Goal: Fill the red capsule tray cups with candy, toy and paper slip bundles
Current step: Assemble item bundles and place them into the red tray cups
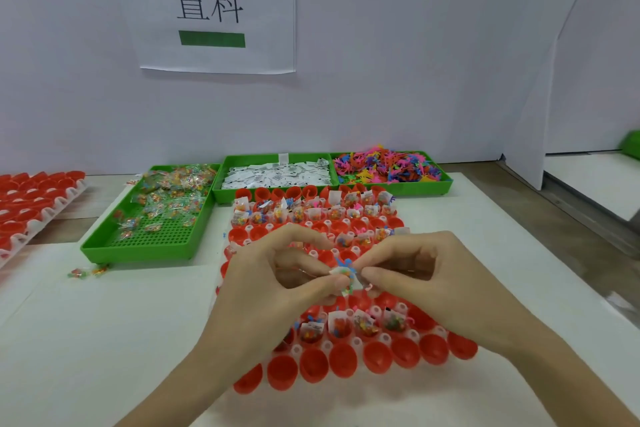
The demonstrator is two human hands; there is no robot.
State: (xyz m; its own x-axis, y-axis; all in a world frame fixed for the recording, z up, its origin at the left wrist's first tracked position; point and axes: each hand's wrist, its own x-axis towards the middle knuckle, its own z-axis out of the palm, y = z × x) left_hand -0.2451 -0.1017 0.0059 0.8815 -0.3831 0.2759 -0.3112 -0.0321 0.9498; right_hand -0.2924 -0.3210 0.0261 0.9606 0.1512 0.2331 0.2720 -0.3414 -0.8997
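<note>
the capsule tray (356, 345) was white with red cups (313, 365). the bundle (345, 274) in the hands showed white paper, a blue toy and multicoloured candy. the three far bins were bright green: the left bin (138, 248) held clear packets of multicoloured candy, the middle bin (277, 193) white slips printed black, the right bin (446, 180) pink, orange, blue and purple toys. the surface (104, 340) was white. the wall sign (214, 7) was white with black characters and a green bar.

Glossy red plastic for the capsule tray cups (377, 357), set in a matt white plastic holder (358, 341). Shiny green plastic for the perforated candy bin (138, 246), crinkly clear film round the candy packets (166, 201). Thin printed paper for the slips (277, 175). Rubbery, bright-coloured plastic for the toys (384, 166). Smooth matt white on the table (121, 322); plain matt paper for the wall sign (214, 10).
</note>
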